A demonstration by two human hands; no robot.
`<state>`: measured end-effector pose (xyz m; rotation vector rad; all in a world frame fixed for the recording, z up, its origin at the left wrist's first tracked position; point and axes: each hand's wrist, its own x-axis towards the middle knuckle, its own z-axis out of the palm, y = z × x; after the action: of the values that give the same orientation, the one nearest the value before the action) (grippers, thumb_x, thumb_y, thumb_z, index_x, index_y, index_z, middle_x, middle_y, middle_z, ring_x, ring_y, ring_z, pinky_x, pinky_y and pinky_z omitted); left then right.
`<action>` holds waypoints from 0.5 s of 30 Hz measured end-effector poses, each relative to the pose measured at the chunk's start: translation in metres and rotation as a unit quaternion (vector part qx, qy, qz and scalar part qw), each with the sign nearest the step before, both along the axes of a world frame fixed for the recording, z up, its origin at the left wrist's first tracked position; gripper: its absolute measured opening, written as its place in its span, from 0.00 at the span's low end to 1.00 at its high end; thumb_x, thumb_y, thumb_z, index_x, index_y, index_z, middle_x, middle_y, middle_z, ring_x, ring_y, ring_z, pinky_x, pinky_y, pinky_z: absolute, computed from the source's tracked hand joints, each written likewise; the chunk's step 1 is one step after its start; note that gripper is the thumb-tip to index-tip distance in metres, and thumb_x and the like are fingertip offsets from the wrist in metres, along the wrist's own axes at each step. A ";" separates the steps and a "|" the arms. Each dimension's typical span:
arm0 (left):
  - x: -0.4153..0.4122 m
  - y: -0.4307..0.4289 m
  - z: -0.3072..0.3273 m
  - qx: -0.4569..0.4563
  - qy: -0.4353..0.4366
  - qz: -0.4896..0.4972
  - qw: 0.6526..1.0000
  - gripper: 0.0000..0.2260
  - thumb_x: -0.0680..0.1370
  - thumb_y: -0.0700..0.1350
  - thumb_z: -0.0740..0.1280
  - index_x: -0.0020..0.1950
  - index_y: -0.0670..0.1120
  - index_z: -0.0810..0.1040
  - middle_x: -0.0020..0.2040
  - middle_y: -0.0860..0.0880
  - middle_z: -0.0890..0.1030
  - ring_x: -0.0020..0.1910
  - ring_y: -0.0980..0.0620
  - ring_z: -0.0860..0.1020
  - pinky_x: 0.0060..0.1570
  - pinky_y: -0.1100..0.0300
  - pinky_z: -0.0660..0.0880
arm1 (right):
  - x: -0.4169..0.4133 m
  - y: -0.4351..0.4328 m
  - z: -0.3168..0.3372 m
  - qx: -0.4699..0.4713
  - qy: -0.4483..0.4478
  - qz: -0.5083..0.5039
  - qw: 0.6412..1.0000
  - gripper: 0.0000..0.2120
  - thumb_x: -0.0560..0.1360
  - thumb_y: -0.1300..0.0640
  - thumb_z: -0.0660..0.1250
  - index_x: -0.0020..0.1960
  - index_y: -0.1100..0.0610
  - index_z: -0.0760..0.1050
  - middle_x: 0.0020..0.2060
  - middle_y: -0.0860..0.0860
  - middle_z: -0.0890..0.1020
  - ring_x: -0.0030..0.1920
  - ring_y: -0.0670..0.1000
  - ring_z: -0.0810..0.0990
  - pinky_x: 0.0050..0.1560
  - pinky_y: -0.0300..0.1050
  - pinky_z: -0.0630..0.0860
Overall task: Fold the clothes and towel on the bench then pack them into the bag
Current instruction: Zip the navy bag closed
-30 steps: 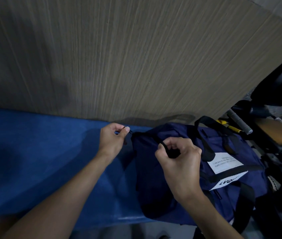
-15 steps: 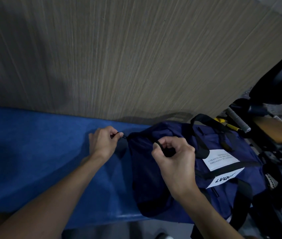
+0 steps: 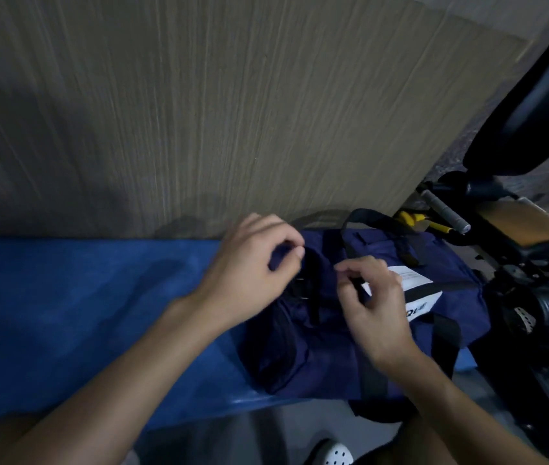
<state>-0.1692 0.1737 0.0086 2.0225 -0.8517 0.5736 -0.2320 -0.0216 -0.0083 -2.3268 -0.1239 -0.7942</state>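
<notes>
Bag (image 3: 299,364) sits on bench (image 3: 82,313); no loose clothes visible. Left hand (image 3: 246,273) pinches its fabric, right hand (image 3: 377,310) pinches black strap (image 3: 357,284). Packing likely done; closing remains.

Bag (image 3: 316,357) on bench's (image 3: 82,313) right end, wall (image 3: 199,112) behind

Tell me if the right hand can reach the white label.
Probably yes: the right hand lies against the label on the bag, nothing between them, though it seems to pinch a black strap.
</notes>
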 end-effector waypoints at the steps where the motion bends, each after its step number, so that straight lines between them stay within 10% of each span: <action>1: -0.009 -0.008 0.005 0.032 -0.011 -0.011 0.999 0.09 0.77 0.51 0.64 0.46 0.49 0.81 0.45 0.54 0.80 0.47 0.50 0.77 0.48 0.51 0.72 | -0.005 -0.016 0.000 0.001 0.002 -0.012 1.000 0.10 0.71 0.53 0.60 0.46 0.51 0.79 0.43 0.42 0.79 0.48 0.50 0.78 0.50 0.65 0.73; 15: -0.027 -0.076 -0.008 0.346 -0.045 -0.006 0.937 0.17 0.73 0.60 0.71 0.58 0.54 0.81 0.56 0.58 0.77 0.58 0.55 0.74 0.60 0.53 0.61 | -0.014 -0.190 -0.023 -0.155 0.161 -0.100 0.969 0.23 0.72 0.60 0.70 0.66 0.50 0.75 0.66 0.46 0.76 0.69 0.51 0.68 0.61 0.47 0.55</action>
<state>-0.1958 0.0973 0.0003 2.6309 -1.2451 0.3851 -0.2458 -0.2117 -0.0312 -2.7667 0.1429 -0.5057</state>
